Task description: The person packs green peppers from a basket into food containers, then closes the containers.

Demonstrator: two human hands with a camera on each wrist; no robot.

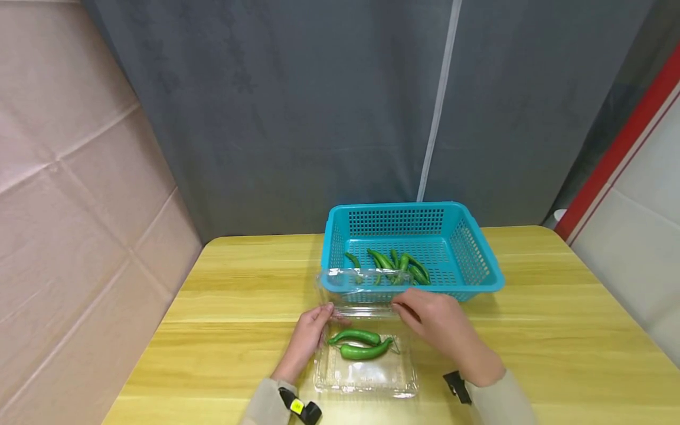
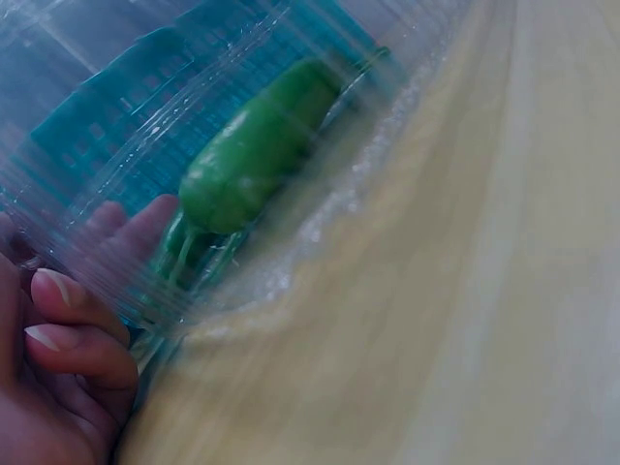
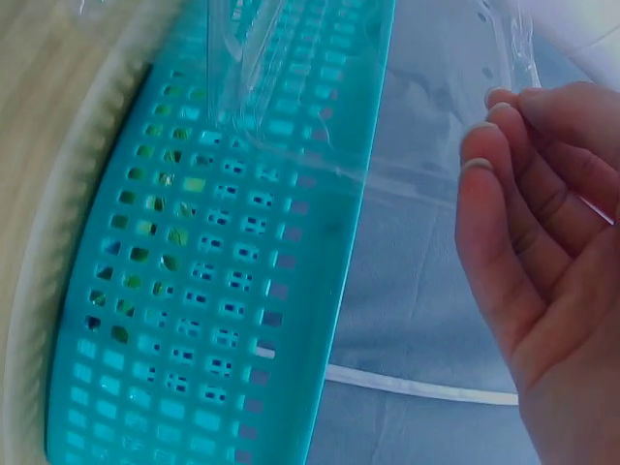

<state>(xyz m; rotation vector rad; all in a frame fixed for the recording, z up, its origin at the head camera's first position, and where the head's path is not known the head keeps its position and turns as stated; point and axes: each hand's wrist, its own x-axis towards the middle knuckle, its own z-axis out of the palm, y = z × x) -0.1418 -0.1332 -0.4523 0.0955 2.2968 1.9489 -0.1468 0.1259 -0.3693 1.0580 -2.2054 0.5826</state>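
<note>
A clear plastic clamshell box (image 1: 366,382) lies opened on the table with its lid (image 1: 357,301) raised at the far side. Two green chili peppers (image 1: 366,352) sit side by side in its base. My left hand (image 1: 307,337) holds the box's left side near the fold between base and lid; some of its fingertips show through the plastic in the left wrist view, close to a pepper (image 2: 257,150). With thumb and fingertips, my right hand (image 1: 441,321) pinches the lid's right edge, which the right wrist view shows up close.
Just behind the box stands a blue perforated basket (image 1: 475,254) with several green chili peppers (image 1: 382,260) in it. The raised lid overlaps its front rim. The wooden table (image 1: 234,295) meets a grey curtain (image 1: 297,118) at the back.
</note>
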